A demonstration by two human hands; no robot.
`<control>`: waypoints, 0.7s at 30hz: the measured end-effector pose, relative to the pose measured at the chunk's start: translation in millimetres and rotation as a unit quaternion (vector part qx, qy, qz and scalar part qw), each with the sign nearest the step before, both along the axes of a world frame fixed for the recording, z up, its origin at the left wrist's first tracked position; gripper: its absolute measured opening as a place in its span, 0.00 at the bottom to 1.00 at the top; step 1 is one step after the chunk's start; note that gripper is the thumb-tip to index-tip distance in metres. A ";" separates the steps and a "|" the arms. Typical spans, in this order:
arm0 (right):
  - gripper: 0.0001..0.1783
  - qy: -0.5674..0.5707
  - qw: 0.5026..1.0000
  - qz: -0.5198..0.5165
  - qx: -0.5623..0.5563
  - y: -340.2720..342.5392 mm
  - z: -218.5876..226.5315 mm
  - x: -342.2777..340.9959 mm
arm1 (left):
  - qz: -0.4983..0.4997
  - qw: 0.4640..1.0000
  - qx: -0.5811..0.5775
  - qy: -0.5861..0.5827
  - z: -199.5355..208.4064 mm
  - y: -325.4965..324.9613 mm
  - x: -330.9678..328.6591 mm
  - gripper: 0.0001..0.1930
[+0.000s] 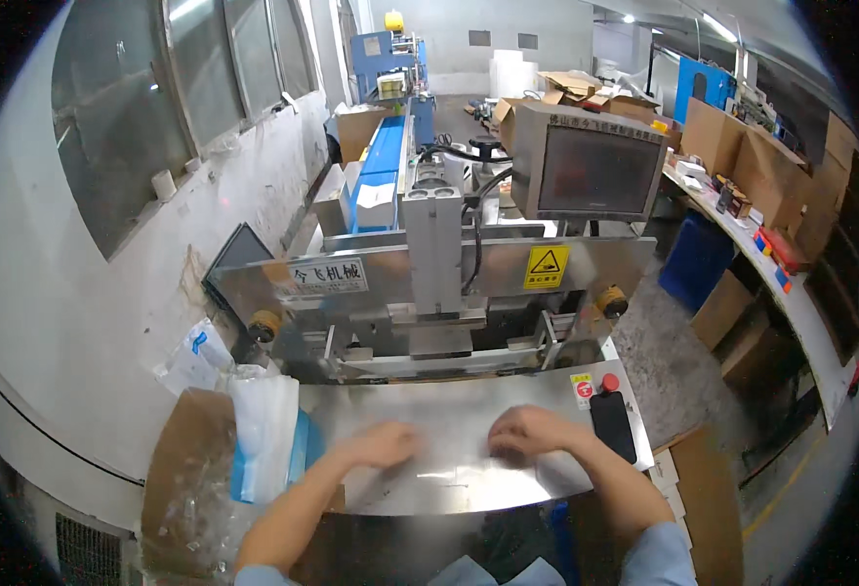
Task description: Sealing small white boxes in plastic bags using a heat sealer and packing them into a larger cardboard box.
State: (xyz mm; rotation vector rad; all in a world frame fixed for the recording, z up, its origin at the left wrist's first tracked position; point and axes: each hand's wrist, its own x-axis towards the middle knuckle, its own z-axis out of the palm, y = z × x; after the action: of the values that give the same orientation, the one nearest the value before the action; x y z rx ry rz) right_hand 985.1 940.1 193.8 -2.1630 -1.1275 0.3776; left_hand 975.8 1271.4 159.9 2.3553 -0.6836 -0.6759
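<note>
Both of my hands are over the bare metal worktop at the front of a machine. My left hand is smeared by motion, so its fingers do not show clearly. To its right, a short gap away, my right hand has its fingers curled down and closed; whatever they may hold is hidden. Straight ahead of them stands the machine's steel press head, fixed below an upright metal column. A stack of clear plastic bags leans in a blue holder left of my left forearm.
A red stop button and a black phone are on the worktop's right end. A grey monitor hangs above the machine. Behind it runs a blue conveyor belt. An open carton of plastic scraps stands left; a long bench stands right.
</note>
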 end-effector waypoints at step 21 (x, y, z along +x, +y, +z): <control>0.21 -0.267 0.943 -0.191 -0.058 85.5 -20.8 92.2 | 0.213 0.920 -0.044 -0.327 12.2 -41.1 119.8 0.22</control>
State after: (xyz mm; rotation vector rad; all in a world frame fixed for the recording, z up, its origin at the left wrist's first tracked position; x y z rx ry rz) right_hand 1077.2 1025.6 173.0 -2.6043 -0.9307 -0.3462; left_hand 1095.6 1230.4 172.1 2.5166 -0.4169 0.3474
